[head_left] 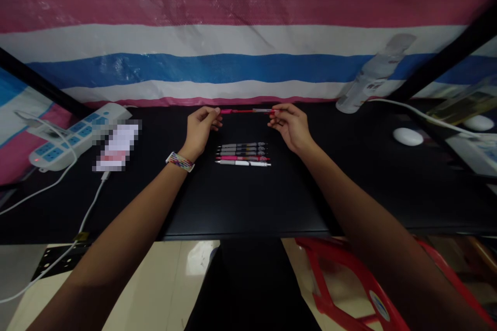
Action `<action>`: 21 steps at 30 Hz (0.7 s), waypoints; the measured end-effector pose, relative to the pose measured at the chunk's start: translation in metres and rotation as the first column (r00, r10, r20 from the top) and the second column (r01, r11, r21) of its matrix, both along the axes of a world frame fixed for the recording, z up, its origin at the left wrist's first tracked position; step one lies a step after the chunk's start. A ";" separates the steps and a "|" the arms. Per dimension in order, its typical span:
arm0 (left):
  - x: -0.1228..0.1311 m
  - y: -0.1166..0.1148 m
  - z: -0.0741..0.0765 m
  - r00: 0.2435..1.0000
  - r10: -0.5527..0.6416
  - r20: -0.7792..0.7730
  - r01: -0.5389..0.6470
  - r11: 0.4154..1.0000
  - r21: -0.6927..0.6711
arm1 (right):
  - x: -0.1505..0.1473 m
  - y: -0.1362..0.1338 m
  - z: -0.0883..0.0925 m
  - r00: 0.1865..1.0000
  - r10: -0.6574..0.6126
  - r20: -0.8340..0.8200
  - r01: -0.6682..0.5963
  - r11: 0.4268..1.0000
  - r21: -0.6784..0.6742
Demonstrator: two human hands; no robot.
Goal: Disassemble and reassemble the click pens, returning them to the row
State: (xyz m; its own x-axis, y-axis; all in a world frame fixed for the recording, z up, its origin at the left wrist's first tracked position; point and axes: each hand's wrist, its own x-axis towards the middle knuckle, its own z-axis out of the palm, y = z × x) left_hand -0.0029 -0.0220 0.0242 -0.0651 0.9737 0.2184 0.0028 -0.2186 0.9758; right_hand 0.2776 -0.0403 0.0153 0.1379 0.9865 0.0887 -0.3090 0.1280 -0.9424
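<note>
A red pen [245,111] is held level above the black table [248,201], one end in each hand. My left hand [201,129] pinches its left end and my right hand [290,125] pinches its right end. Just below, between my wrists, several pens [243,154] lie side by side in a neat row on the table, grey ones at the back, a pink one and a white one nearest me. A woven band sits on my left wrist.
A white power strip [73,137] with cables and a blurred-out phone lie at the left. A toppled white bottle [368,80] leans at the back right, with a white mouse [407,136] and cable beyond. A red plastic stool [341,279] stands under the table's front edge.
</note>
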 end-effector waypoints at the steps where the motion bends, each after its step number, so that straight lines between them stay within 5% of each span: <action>1: 0.000 0.000 0.000 1.000 0.009 0.004 -0.009 1.000 -0.004 | 0.000 0.000 0.000 1.000 0.001 -0.009 -0.001 1.000 0.001; 21: 0.003 -0.003 0.002 0.999 0.022 0.028 -0.022 1.000 0.009 | -0.003 -0.005 0.012 0.996 -0.038 -0.075 0.030 0.995 -0.094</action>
